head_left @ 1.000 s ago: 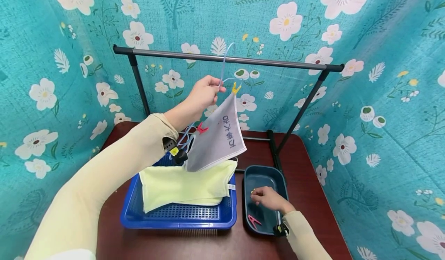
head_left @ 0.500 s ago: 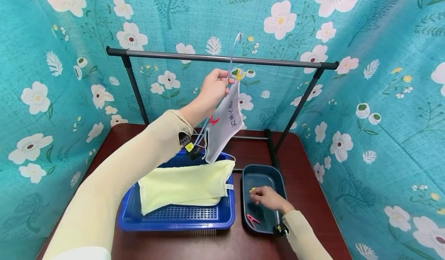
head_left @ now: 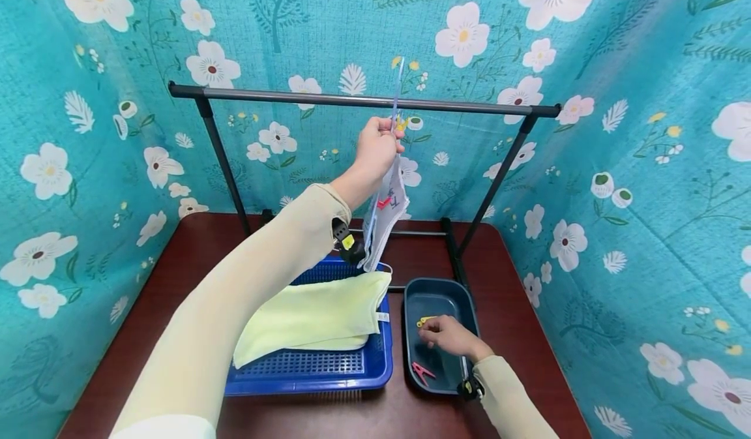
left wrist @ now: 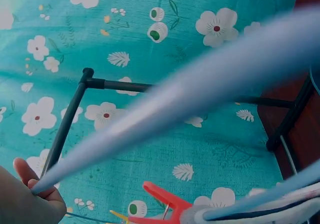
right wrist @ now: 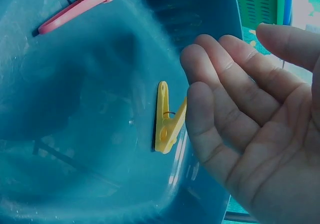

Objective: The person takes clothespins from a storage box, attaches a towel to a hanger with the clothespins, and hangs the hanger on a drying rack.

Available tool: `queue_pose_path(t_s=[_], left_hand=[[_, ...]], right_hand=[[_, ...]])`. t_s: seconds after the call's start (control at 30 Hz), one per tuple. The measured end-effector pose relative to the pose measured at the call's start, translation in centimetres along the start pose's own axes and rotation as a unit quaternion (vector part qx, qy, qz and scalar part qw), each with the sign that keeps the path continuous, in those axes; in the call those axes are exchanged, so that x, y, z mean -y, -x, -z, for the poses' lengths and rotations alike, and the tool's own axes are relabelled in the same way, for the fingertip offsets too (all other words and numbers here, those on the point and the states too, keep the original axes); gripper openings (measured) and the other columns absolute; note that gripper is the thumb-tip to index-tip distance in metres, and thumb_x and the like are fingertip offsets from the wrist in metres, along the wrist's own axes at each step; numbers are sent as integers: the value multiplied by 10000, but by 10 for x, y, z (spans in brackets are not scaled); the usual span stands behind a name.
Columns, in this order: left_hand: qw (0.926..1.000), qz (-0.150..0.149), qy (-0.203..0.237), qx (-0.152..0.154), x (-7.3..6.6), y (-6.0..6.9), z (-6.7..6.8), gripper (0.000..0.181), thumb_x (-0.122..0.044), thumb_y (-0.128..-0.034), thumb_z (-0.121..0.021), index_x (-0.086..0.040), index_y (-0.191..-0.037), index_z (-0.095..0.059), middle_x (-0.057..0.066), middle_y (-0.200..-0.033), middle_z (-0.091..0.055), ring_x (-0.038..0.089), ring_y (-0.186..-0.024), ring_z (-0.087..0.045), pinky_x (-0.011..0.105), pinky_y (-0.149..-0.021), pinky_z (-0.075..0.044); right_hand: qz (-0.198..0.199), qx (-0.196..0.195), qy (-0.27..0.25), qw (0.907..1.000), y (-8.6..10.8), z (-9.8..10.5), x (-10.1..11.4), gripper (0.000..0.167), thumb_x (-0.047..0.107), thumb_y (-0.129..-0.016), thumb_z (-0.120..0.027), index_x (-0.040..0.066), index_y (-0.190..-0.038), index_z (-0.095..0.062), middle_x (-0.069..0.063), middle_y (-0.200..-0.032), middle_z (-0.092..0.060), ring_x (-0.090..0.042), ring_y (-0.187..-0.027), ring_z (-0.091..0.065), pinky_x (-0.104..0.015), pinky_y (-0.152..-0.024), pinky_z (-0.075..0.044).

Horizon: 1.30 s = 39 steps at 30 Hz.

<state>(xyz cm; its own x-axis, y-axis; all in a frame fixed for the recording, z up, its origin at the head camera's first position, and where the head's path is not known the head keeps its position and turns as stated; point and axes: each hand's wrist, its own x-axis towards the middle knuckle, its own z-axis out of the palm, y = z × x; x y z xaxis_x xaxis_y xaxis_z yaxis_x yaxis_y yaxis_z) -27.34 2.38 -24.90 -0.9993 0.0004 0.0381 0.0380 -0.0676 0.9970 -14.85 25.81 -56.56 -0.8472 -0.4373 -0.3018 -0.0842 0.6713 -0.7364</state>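
Observation:
My left hand (head_left: 377, 151) grips a light blue clothes hanger (head_left: 399, 80) just below the dark rail (head_left: 346, 101). Its hook end rises above the rail; whether the two touch I cannot tell. From the hanger hangs a grey cloth (head_left: 394, 217) with dark characters, turned nearly edge-on. A red clothespin (left wrist: 167, 204) and a yellow clothespin (head_left: 401, 124) are clipped there. Over the dark blue tray (head_left: 409, 348), my right hand (head_left: 452, 336) hovers with fingers loosely bent and nothing held. Near its fingertips lies another yellow clothespin (right wrist: 164, 121); a pink clothespin (right wrist: 82, 7) lies farther off.
A blue basket (head_left: 334, 383) with folded pale yellow cloth (head_left: 311, 321) stands left of the tray. The rack's legs (head_left: 495, 184) rise from the dark red table (head_left: 199, 295). A flowered turquoise curtain (head_left: 328, 28) surrounds the table on its back and sides.
My left hand has moved right and up toward the rail, carrying the hanger. The cloth has swung edge-on and risen off the basket. My right hand stays over the tray.

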Motion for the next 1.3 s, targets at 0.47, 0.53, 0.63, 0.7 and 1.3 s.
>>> queue_pose_path(t_s=[0.47,0.53,0.63,0.7,1.3], left_hand=[[9945,482,-36,930,13,-11,-7,256,-54,-960,-537,-25,-1212,-565,83,-1120,-656,194,-978,-636,307,-875,-448],[9932,508,-76,1042,14,-13,-7,244,-73,-955,-555,-35,-1195,-582,75,-1101,-666,208,-989,-636,320,-865,-455],[9914,558,-117,1177,16,-16,-10,251,-96,-948,-577,-53,-1195,-587,67,-1072,-677,199,-971,-643,336,-839,-456],[9904,597,-136,1242,17,-17,-13,266,-109,-942,-590,-59,-1203,-586,58,-1057,-683,177,-938,-653,343,-830,-460],[9837,673,98,1664,12,-29,-55,312,-140,-947,-584,-78,-1249,-537,0,-1009,-684,82,-848,-664,278,-798,-476]], right_hand=[[-144,27,67,9999,4,5,-1,259,254,-978,-533,48,-898,-668,-57,-737,-598,-149,-637,-492,-278,-553,-357],[-179,22,69,9998,4,5,-3,264,257,-978,-533,49,-885,-667,-55,-733,-596,-150,-643,-494,-282,-565,-360],[-183,-1,95,9998,4,6,-4,267,255,-977,-533,49,-871,-666,-59,-737,-596,-152,-645,-495,-286,-575,-362],[-167,-9,112,9998,3,6,-4,268,250,-977,-534,45,-861,-665,-69,-742,-595,-157,-645,-495,-288,-576,-362],[-116,-76,66,9999,8,7,-8,255,260,-971,-542,60,-901,-685,1,-754,-587,-178,-732,-533,-318,-649,-398]])
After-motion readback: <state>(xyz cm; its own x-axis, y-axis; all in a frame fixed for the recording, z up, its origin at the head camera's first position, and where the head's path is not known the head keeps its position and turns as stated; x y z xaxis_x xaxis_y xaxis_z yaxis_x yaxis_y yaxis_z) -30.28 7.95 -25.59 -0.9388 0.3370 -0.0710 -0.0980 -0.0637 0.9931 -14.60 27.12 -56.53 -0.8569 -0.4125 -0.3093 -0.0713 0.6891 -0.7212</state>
